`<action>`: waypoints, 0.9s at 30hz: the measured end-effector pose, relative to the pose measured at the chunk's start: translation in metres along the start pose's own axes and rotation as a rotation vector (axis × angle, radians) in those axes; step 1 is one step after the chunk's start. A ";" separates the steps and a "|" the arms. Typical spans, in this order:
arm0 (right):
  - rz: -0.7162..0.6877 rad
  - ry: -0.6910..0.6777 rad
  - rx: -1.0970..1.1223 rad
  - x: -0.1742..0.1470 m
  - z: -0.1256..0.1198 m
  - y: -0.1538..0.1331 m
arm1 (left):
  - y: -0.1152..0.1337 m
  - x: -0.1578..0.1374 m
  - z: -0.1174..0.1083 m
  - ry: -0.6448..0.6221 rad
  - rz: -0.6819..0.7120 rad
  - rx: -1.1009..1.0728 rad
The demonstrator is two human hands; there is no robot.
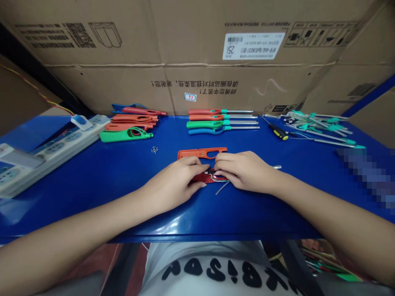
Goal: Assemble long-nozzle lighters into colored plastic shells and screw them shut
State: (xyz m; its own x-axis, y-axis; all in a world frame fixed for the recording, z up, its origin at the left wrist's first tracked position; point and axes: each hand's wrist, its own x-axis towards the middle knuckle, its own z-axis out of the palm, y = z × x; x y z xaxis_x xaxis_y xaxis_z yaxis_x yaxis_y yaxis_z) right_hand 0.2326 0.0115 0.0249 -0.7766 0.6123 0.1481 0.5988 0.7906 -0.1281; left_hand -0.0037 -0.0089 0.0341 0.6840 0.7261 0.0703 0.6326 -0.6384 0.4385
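Observation:
On the blue table in front of me lies the red half-shell of a long-nosed lighter [201, 178], with thin wires [218, 180] and a small dark part inside. My left hand [177, 179] grips the shell's left end between thumb and fingers. From the other side, my right hand [245, 169] has its fingertips pinched together over the wires and dark part; exactly what they hold is hidden. A metal tube end [277, 167] shows beyond my right wrist. Just behind my hands is an orange half-shell [190, 153], lying open side up. A thin grey strip [222, 188] lies in front.
Loose coloured shells [126, 135] are stacked at back left, with small screws [154, 150] nearby. Assembled lighters [206, 124] line the back middle. A screwdriver [278, 131] and metal-tube parts [327, 125] lie at right. A power strip [64, 148] runs along the left; cardboard [197, 49] stands behind.

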 end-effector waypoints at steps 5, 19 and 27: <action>-0.034 -0.019 -0.074 -0.001 -0.003 0.000 | 0.000 0.002 0.002 0.018 0.015 -0.027; 0.041 -0.073 -0.046 -0.002 -0.010 -0.002 | -0.002 0.002 0.007 0.069 0.075 -0.042; -0.003 -0.135 -0.129 -0.001 -0.010 -0.008 | -0.003 0.003 0.007 0.089 0.126 -0.051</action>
State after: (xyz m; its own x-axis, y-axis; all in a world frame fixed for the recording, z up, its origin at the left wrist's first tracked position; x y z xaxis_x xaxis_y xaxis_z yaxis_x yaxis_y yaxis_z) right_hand 0.2305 0.0046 0.0352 -0.7922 0.6101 0.0140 0.6101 0.7923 0.0005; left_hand -0.0011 -0.0066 0.0264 0.7208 0.6620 0.2055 0.5229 -0.7139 0.4658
